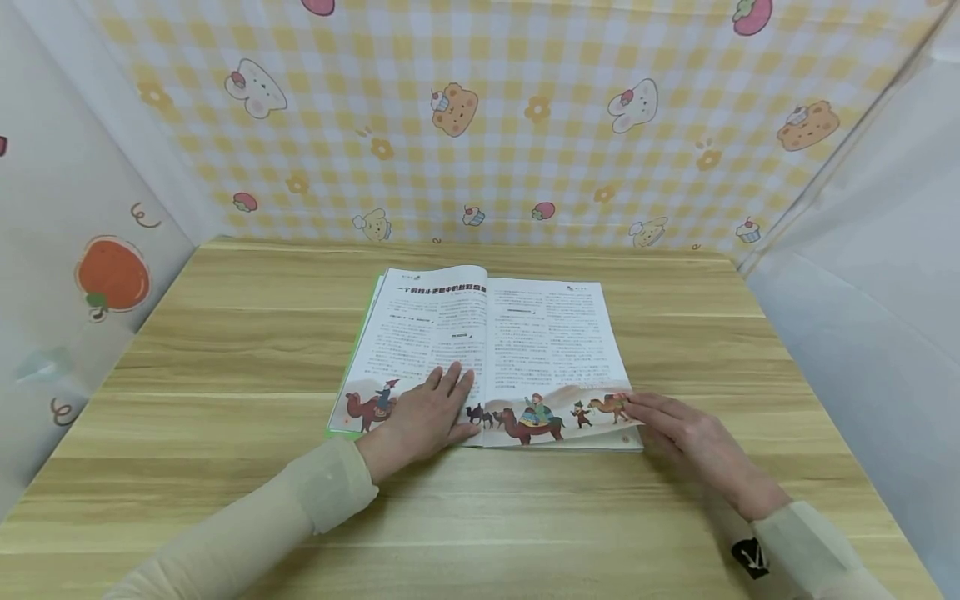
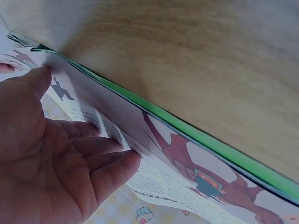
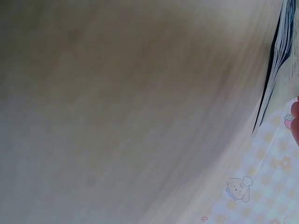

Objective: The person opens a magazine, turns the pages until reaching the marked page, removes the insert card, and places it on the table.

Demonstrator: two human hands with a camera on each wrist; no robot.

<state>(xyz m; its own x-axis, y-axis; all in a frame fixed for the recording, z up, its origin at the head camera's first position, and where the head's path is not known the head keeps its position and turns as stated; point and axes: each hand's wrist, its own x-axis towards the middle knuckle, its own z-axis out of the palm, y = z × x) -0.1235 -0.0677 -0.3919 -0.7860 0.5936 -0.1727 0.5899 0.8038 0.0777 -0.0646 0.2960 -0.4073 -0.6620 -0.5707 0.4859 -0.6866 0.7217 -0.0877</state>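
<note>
Left hand (image 1: 420, 421) flat on open book (image 1: 525, 350); right hand (image 1: 686, 442) fingers straight at corner; wrist view shows green cover (image 2: 219, 147).

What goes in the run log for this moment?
left hand: flat on left page | right hand: fingertips at lower right page corner | open book: flat on table

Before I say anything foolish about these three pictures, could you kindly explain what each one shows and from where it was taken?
There is no machine here: a person works with two bare hands. The wide picture comes from a camera on the head, looking down at a wooden table. On it lies an open magazine with text and camel drawings. The left hand rests flat on the left page; the right hand touches the lower right corner of the right page, its fingers fairly straight. The other two pictures come from cameras on the wrists: the left one shows the palm over the page and the green cover edge; the right one shows mostly blurred table and the page stack.
</note>
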